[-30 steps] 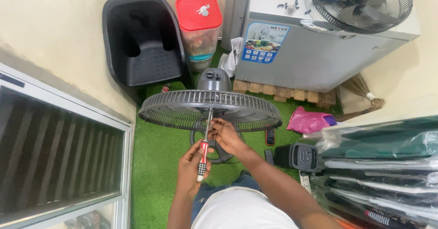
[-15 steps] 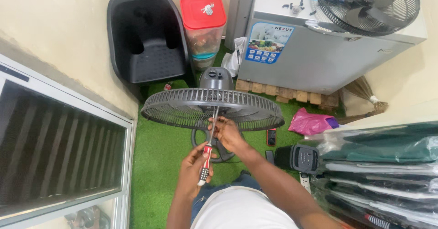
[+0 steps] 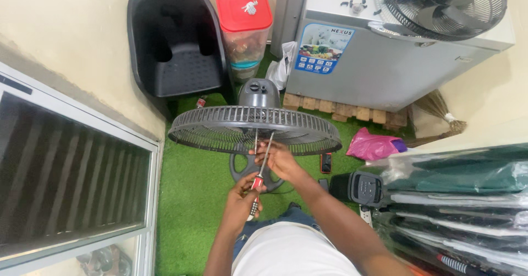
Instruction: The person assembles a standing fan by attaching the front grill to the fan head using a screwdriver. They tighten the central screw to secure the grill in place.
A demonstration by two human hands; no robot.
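Note:
A dark grey standing fan with its round grille tilted flat stands on green artificial grass in front of me. My left hand grips the red and black handle of a screwdriver, whose thin shaft points up to the near edge of the grille. My right hand pinches the shaft close to its tip, right at the grille's rim. The fan's motor housing shows behind the grille and its round base lies below my hands.
A black plastic chair and a clear bin with a red lid stand at the back. A grey chest freezer carries another fan. A pink bag, a phone and bagged green items lie right.
The view has shifted slightly. Both hands stay on the screwdriver at the grille's rim, with the shaft leaning a little more to the right.

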